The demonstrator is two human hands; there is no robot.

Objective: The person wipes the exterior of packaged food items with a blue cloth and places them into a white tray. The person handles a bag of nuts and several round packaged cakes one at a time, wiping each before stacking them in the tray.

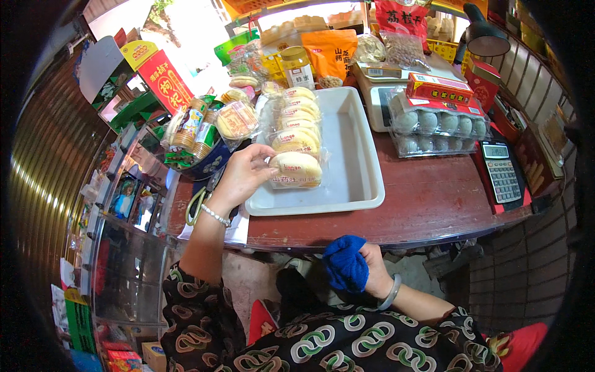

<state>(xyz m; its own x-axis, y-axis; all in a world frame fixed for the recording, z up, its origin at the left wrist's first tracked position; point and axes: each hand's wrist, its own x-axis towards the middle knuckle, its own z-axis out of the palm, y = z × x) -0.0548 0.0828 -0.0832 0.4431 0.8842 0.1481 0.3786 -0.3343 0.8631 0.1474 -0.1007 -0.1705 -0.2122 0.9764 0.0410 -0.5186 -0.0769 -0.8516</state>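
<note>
My left hand (246, 174) pinches the left edge of a clear-wrapped round flat cake (296, 168), the nearest in a row. Behind it, several more wrapped cakes (297, 125) lean one on another along the left side of a white plastic tray (355, 162). The tray's right half shows bare plastic. Below the table's front edge, my right hand (376, 272) grips a bunched blue cloth (345, 263) above my lap.
Left of the tray stands a dark blue basket (209, 162) of packaged biscuits, with scissors (197, 204) in front. To the right are clear egg cartons (434, 128) topped by a red box (439, 88), and a calculator (502, 172). A honey-coloured jar (297, 67) and snack bags (331, 51) line the back.
</note>
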